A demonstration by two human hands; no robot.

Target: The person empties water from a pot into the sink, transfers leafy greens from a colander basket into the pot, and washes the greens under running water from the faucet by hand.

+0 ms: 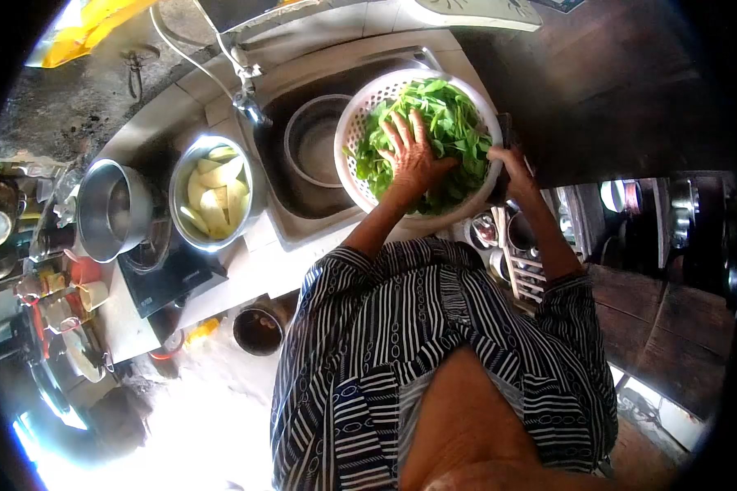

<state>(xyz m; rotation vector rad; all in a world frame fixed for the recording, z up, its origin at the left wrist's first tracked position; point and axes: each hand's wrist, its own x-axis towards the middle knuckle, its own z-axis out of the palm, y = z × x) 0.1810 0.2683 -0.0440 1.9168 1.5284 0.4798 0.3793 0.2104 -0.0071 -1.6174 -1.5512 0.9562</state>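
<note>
Bowl (pixel 256 190): left of your fingers, holding pale pieces.
Left hand (pixel 415 159): fingers spread over greens (pixel 450 106); pressing hard could spill them.
Right hand (pixel 516 169): fingers clamped on colander (pixel 346 143) rim; a slack grip could tip it.

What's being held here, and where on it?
The right hand holds the white colander by its rim; the left hand rests, fingers spread, on the leafy greens inside.
</note>
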